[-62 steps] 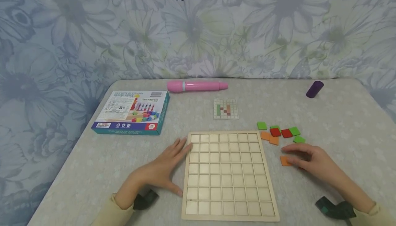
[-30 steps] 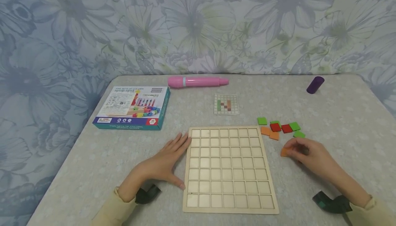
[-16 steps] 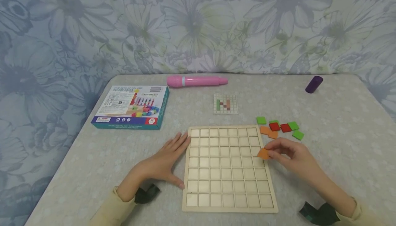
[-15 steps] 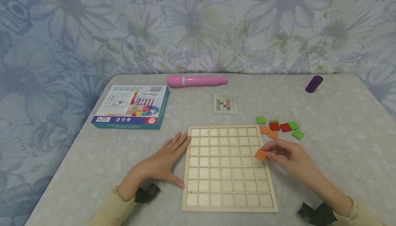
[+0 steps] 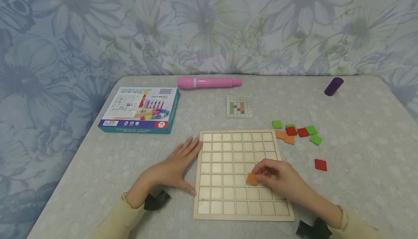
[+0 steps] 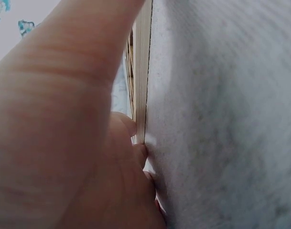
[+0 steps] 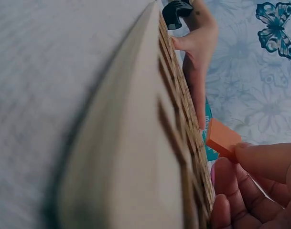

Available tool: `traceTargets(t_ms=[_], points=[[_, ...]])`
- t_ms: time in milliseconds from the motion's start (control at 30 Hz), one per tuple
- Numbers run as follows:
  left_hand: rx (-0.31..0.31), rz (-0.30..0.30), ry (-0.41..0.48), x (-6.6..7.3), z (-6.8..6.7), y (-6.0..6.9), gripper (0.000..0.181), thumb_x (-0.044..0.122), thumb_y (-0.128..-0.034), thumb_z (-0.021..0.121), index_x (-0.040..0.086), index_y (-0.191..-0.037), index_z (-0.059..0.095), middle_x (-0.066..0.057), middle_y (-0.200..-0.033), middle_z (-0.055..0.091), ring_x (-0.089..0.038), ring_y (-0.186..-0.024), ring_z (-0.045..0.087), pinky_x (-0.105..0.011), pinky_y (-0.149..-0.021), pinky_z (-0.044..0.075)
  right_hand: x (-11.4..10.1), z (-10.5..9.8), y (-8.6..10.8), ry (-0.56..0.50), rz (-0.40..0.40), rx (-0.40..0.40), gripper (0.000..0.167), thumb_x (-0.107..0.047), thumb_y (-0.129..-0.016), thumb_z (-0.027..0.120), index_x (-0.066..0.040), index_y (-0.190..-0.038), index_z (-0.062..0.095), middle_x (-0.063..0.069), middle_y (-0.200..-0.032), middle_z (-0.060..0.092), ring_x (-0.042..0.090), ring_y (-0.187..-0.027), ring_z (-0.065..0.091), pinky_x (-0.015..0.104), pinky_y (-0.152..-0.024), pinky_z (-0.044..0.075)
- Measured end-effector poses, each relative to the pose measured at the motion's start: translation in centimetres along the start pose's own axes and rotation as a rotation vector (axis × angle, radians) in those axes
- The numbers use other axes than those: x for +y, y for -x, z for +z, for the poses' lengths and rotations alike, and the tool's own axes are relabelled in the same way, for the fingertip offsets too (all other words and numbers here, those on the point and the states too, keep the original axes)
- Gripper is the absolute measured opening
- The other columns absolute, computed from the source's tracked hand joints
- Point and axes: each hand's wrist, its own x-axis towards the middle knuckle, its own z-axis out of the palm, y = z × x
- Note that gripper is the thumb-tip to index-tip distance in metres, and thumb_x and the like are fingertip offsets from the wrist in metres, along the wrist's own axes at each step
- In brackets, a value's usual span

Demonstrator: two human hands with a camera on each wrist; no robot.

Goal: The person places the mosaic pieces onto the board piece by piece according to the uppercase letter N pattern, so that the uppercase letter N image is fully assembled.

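Observation:
A pale wooden grid board (image 5: 216,181) lies in the middle of the table, its square cells bare. My right hand (image 5: 282,179) pinches an orange square tile (image 5: 251,179) between thumb and fingers over the board's lower right part. In the right wrist view the orange tile (image 7: 221,136) stands tilted at the fingertips, apart from the board. My left hand (image 5: 171,170) has its fingers spread, with fingertips and thumb touching the board's left edge. The left wrist view shows that hand close against the board's side (image 6: 142,71).
Green tiles (image 5: 277,124), orange tiles (image 5: 289,140) and red tiles (image 5: 303,132) lie right of the board; one red tile (image 5: 320,165) sits nearer. Behind are a pattern card (image 5: 240,106), a pink tube (image 5: 209,82), a purple cylinder (image 5: 334,86) and a boxed toy set (image 5: 139,110).
My right hand has picked up the orange tile from the table and carried it left over the board. A red tile formerly hidden by that hand now shows. My left hand stays at the board's edge.

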Motion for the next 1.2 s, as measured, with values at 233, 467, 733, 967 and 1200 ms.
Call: traceTargets(t_ms=[233, 467, 733, 967, 1200], points=[[0.0, -0.003, -0.001, -0.1, 0.0, -0.1, 0.13, 0.059, -0.0607, 0.079, 0.001, -0.149, 0.003, -0.016, -0.154, -0.005, -0.032, -0.138, -0.01, -0.052, -0.108, 0.001, 0.3, 0.1, 0.0, 0.047, -0.024, -0.001, 0.01, -0.008, -0.084, 0.07, -0.017, -0.088, 0.067, -0.007, -0.082, 0.064, 0.011, -0.071, 0.057, 0.024, -0.061, 0.048], [0.0, -0.003, 0.001, -0.1, 0.1, -0.1, 0.13, 0.059, -0.0612, 0.079, 0.001, -0.149, 0.003, -0.015, -0.154, -0.006, -0.032, -0.138, -0.011, -0.052, -0.108, 0.001, 0.5, 0.2, 0.0, 0.107, -0.068, -0.007, 0.015, -0.006, -0.082, 0.071, -0.019, -0.087, 0.067, -0.011, -0.081, 0.062, 0.008, -0.068, 0.055, 0.024, -0.058, 0.048], [-0.006, -0.005, -0.005, -0.1, 0.1, -0.1, 0.13, 0.06, -0.0613, 0.078, 0.001, -0.149, 0.003, -0.014, -0.154, -0.007, -0.031, -0.138, -0.012, -0.051, -0.108, 0.0, 1.0, 0.3, -0.1, 0.214, -0.194, 0.034, 0.024, 0.001, -0.077, 0.074, -0.019, -0.089, 0.07, -0.014, -0.083, 0.057, 0.004, -0.066, 0.049, 0.02, -0.054, 0.044], [-0.007, -0.002, -0.012, -0.1, 0.0, -0.2, 0.13, 0.058, -0.0616, 0.079, 0.0, -0.149, 0.003, -0.015, -0.154, -0.006, -0.032, -0.138, -0.011, -0.051, -0.108, 0.0, 0.8, 0.2, 0.0, 0.251, -0.165, 0.018, 0.021, -0.002, -0.079, 0.073, -0.018, -0.092, 0.072, -0.014, -0.085, 0.057, 0.004, -0.068, 0.049, 0.021, -0.056, 0.044], [-0.012, -0.008, 0.001, 0.0, -0.1, -0.1, 0.13, 0.059, -0.0617, 0.079, 0.0, -0.149, 0.002, -0.016, -0.154, -0.006, -0.032, -0.138, -0.011, -0.052, -0.108, 0.0, 0.8, -4.4, 0.8, 0.3, -0.227, 0.136, 0.027, 0.006, -0.076, 0.073, -0.01, -0.097, 0.072, -0.011, -0.084, 0.059, 0.005, -0.07, 0.051, 0.019, -0.057, 0.044]])
